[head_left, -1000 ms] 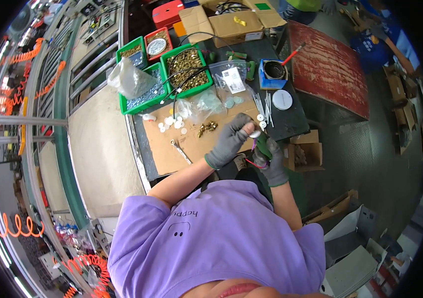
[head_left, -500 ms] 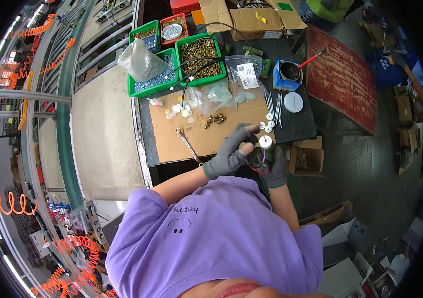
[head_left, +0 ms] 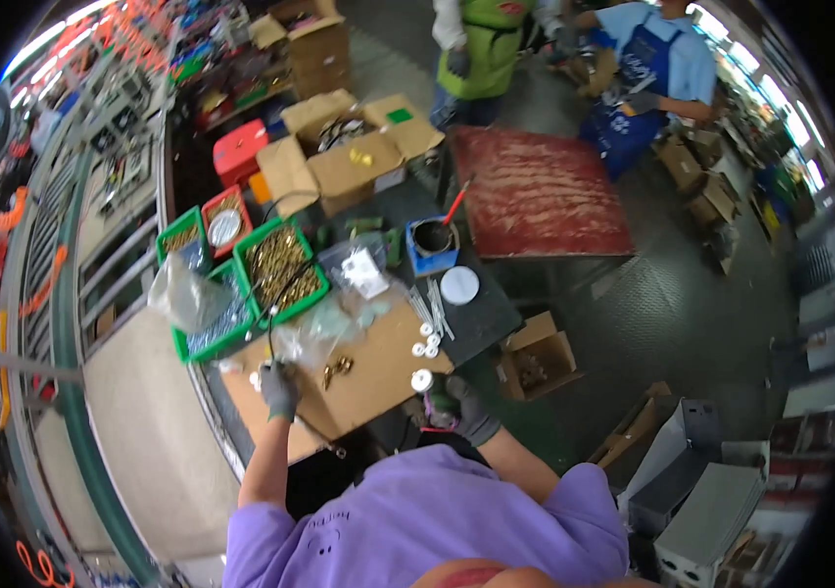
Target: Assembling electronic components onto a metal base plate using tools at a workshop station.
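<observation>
One gloved left hand (head_left: 281,390) is at the cardboard sheet's (head_left: 373,343) nine o'clock, fingers bent beside white discs (head_left: 257,379); whether they grip any, I cannot tell. At three, the right hand (head_left: 466,410) curls round one green part (head_left: 444,400) under one white cap (head_left: 422,380). Four white washers (head_left: 432,340) lie toward two; three green bins (head_left: 304,304), ten to eleven.

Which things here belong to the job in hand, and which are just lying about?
Likely the job:
- white-topped green part, in the right hand
- white discs, at the left hand
- perhaps the brass fittings between the hands

Apparently just lying about:
- white round lid
- open carton on the floor
- grey metal cases
</observation>
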Tool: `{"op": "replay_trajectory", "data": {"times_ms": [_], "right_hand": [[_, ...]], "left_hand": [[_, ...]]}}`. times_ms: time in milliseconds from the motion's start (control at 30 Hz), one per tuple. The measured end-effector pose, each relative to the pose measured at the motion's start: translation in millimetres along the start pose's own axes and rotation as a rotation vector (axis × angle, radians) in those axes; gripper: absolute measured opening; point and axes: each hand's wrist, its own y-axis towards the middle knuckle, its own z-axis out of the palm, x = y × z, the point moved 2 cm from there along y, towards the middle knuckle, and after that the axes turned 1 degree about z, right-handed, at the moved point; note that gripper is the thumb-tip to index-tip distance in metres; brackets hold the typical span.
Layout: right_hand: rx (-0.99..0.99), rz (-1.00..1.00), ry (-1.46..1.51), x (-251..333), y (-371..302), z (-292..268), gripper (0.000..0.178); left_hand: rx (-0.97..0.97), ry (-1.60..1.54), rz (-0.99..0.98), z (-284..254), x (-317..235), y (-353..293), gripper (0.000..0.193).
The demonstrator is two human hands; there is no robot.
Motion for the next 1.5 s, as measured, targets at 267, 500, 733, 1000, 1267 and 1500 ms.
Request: {"op": "replay_trajectory", "data": {"times_ms": [267,500,733,1000,1267,1500], "right_hand": [[0.154,-0.064,-0.052,15.4,3.5,3.1,0.043],[0.094,-0.069,-0.012,11.2,6.7,5.7,0.041],[0.049,-0.060,-0.041,1.4,1.4,17.4,0.039],[-0.112,-0.009,0.055,-0.1,17.2,-8.2,0.039],[-0.072,-0.046,-0.167,19.0,21.5,28.0,0.037],[-0.200,-0.102,-0.229,13.6,11.9,33.9,0.028]], "left_hand": [[0.081,0.010,-0.116,-13.8,-36.7,16.6,0.019],[-0.095,-0.078,0.035,-7.6,-29.9,-2.0,0.014],[-0.053,-0.249,-0.176,-31.9,-29.9,-13.6,0.008],[0.444,-1.195,-0.212,-131.6,-197.6,8.9,0.018],[0.737,-1.418,-0.194,-140.9,-255.6,7.0,0.018],[0.786,-1.571,-0.228,-137.2,-265.7,1.1,0.019]]}}
